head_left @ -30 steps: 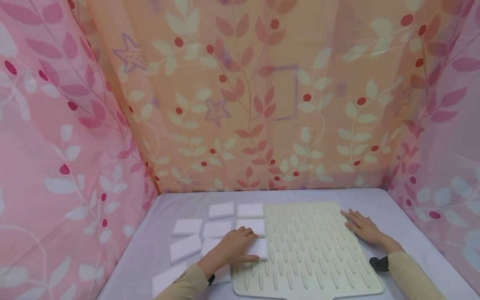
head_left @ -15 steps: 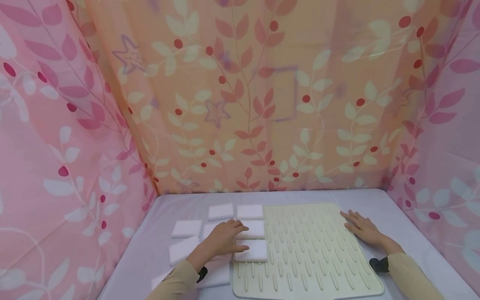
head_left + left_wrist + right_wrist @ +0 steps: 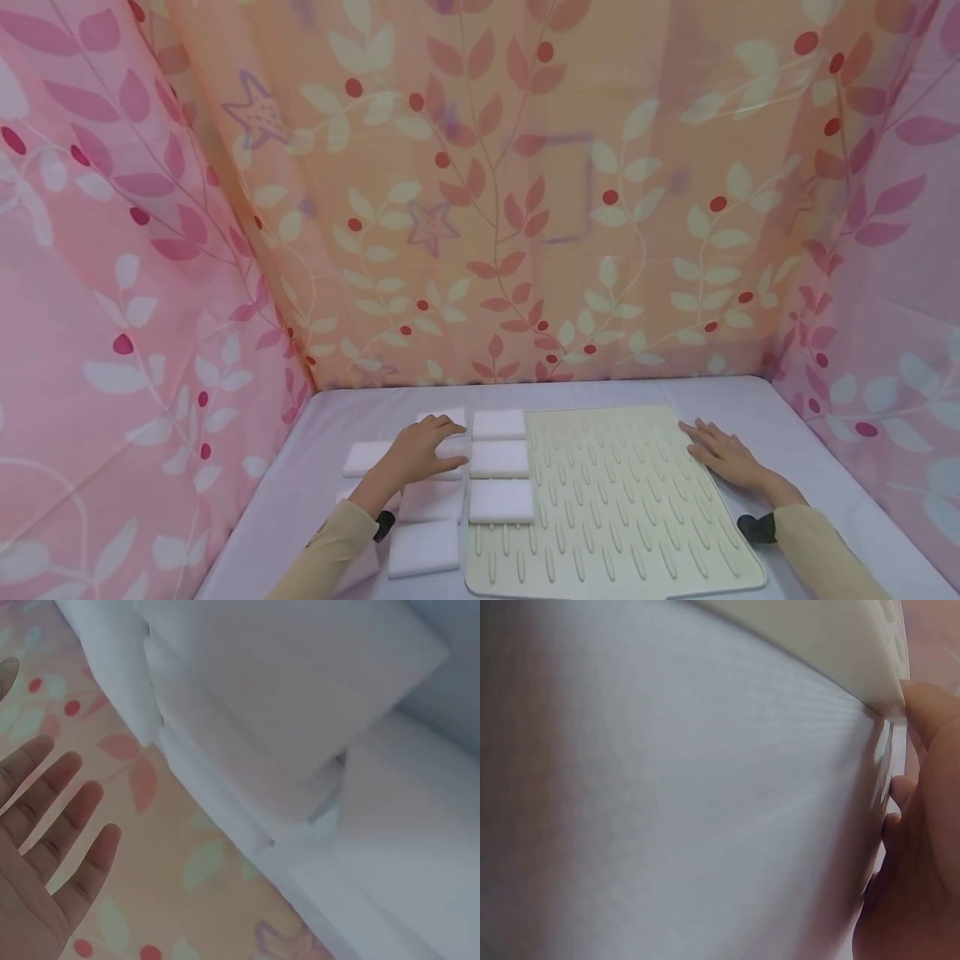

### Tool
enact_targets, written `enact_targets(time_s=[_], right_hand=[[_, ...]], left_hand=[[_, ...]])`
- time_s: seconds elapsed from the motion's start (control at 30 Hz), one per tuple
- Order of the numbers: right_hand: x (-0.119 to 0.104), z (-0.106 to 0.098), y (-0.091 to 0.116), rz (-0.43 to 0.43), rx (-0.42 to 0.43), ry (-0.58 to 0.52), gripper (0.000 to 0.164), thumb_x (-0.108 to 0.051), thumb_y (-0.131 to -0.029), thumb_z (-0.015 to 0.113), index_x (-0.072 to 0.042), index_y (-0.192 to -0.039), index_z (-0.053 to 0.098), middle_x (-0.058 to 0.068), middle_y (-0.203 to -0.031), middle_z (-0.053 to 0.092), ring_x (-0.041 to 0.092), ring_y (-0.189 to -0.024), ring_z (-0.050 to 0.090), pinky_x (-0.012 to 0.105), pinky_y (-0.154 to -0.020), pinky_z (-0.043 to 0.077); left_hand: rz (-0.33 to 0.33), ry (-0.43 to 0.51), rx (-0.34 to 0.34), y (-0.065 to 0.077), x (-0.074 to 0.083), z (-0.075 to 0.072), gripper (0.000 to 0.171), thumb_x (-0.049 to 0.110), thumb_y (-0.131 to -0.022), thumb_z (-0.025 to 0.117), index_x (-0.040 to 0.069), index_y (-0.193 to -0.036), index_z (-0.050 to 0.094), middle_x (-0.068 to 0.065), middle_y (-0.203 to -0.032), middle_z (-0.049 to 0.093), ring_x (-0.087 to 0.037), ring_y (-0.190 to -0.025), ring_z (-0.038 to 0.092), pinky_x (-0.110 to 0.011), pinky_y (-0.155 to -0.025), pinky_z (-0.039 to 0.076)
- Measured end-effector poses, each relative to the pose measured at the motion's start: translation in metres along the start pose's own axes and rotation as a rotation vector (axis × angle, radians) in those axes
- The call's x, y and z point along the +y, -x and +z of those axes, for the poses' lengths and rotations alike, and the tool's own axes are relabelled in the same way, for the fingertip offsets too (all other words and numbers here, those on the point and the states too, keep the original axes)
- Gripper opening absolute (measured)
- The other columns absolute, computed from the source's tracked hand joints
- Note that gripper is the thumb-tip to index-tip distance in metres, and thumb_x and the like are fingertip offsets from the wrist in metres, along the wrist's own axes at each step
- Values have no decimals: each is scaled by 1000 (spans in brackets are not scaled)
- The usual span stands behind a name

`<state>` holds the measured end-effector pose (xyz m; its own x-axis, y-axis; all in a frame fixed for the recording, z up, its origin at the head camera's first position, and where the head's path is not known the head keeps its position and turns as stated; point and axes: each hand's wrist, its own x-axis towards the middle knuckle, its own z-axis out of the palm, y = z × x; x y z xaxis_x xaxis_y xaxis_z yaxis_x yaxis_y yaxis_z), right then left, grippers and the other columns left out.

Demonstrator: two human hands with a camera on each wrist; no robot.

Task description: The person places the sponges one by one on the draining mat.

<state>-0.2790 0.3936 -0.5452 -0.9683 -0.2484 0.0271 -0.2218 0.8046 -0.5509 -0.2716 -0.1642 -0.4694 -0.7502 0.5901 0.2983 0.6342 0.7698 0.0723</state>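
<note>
Three white sponge-like blocks, a far one (image 3: 498, 424), a middle one (image 3: 498, 458) and a near one (image 3: 501, 502), lie in a column along the left side of a cream mat (image 3: 622, 508) with raised oval ridges. My left hand (image 3: 415, 454) is over the loose white blocks left of the mat and holds nothing. In the left wrist view its fingers (image 3: 94, 859) are spread and fairly straight. At the mat's upper right edge rests my right hand (image 3: 726, 458), fingers extended. The right wrist view has its thumb (image 3: 926, 709) right at the mat's rim.
Several loose white blocks lie left of the mat, among them one at the front (image 3: 423, 550) and one farther left (image 3: 366, 458). A white cloth (image 3: 810, 467) covers the table. Floral curtains (image 3: 487, 208) enclose the back and both sides.
My left hand has let go of the near block on the mat and moved left and slightly away, over the loose blocks. The right hand has stayed at the mat's edge.
</note>
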Motion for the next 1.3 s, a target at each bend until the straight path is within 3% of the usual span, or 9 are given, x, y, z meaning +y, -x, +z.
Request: enact_targets(time_s=[0.43,0.9,1.13,1.3], right_hand=[[2,-1,-2,-1,7,16,61,-40,-94,48,-6,-142,33,35,-145,16,54,-132,6,69,-99,-3],[-2,-2,-1,-15,12,3,60,-38,-94,50,-5,-142,34,35,-145,16,55,-132,7,70,-98,-2],[0,-2,-2,-16,12,17,60,-38,-94,49,-6,-142,34,35,-145,17,55,-132,8,70,-98,-1],[3,-2,-2,-20,12,18,60,-38,-94,49,-6,-142,34,35,-145,17,55,-132,8,70,-98,-1]], left_hand=[[-87,52,0,-11,-38,3,50,46,-81,66,13,-119,62,0,-111,60,-23,-99,55,-41,-77,48],[-178,51,-104,-20,-66,18,56,39,-79,71,7,-123,57,-10,-120,56,-33,-110,50,-52,-82,45],[-232,25,-170,-25,-77,24,58,40,-80,69,10,-128,54,-9,-127,52,-32,-118,46,-52,-91,41],[-267,56,-199,-28,-81,28,59,40,-80,69,10,-129,53,-10,-128,51,-33,-120,44,-53,-93,39]])
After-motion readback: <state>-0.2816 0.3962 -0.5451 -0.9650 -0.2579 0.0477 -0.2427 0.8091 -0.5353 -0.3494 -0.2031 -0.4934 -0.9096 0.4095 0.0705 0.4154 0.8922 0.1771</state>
